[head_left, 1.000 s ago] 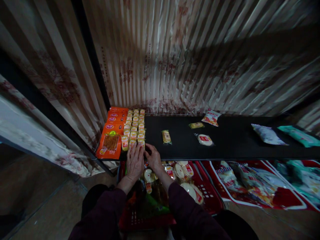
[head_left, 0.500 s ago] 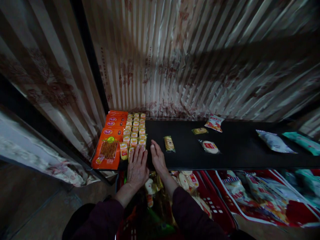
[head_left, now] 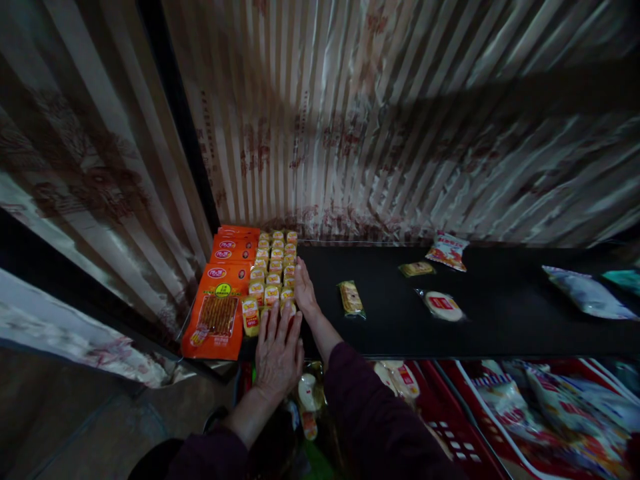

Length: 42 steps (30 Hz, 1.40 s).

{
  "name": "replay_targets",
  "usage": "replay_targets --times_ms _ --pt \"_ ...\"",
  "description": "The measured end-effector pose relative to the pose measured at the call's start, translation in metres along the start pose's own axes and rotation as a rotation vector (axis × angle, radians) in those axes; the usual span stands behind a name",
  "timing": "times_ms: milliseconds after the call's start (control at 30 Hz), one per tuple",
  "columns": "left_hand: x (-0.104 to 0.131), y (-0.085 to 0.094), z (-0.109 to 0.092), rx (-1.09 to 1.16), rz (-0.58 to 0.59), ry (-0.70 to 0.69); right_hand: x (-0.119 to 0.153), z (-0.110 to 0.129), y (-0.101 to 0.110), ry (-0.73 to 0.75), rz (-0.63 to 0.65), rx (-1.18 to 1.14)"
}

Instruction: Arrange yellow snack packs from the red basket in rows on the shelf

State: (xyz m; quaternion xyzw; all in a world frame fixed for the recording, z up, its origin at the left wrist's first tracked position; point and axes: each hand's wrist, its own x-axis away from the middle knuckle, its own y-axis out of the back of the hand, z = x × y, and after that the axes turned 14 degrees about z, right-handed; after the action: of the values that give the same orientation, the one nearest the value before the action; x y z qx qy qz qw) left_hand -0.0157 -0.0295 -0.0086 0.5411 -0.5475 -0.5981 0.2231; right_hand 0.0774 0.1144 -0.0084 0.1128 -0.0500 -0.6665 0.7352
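Note:
Rows of small yellow wrapped snack packs (head_left: pixel 275 264) stand at the left end of the black shelf (head_left: pixel 385 337). My left hand (head_left: pixel 278 347) lies with its fingers stretched over the front of these rows, partly covering the nearest packs. Along their right side my right hand (head_left: pixel 305 288) is held flat, fingers extended, its edge against the packs. Left of the rows lie orange snack bags (head_left: pixel 219 310) overlapping from front to back. To the right of my right hand lies a single yellow wrapped snack (head_left: pixel 351 299).
Farther right on the shelf lie another yellow snack (head_left: pixel 417 269), a round white wrapped cake (head_left: pixel 443 306), a red-white bag (head_left: pixel 447 251) and a pale bag (head_left: pixel 589 291). Below are red baskets (head_left: pixel 453 437) of packaged food. A dark post (head_left: pixel 181 117) rises at the left.
My right hand has moved left and farther back, up against the side of the yellow packs. My left hand stays at the front of the rows. The view has shifted slightly.

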Motion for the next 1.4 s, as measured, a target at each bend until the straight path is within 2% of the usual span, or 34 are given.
replay_targets --times_ms 133,600,833,1033,1200,1400 --pt "-0.003 0.000 0.002 0.023 -0.013 -0.010 -0.004 -0.006 -0.005 0.015 0.009 -0.074" --pt "-0.003 0.000 0.002 0.043 -0.089 -0.026 0.000 -0.002 0.004 0.046 0.041 -0.098" --pt "-0.001 -0.002 0.003 0.047 -0.102 -0.032 -0.006 0.001 0.012 0.008 0.010 -0.147" --pt "0.000 0.000 0.003 0.052 -0.089 -0.029 -0.007 -0.010 0.016 0.028 -0.023 -0.219" --pt "0.003 0.000 0.004 0.061 -0.076 -0.033 0.018 -0.008 0.022 0.074 -0.109 -0.250" --pt "0.010 0.000 0.004 0.097 -0.018 -0.075 0.081 0.009 0.027 0.120 -0.205 -0.260"
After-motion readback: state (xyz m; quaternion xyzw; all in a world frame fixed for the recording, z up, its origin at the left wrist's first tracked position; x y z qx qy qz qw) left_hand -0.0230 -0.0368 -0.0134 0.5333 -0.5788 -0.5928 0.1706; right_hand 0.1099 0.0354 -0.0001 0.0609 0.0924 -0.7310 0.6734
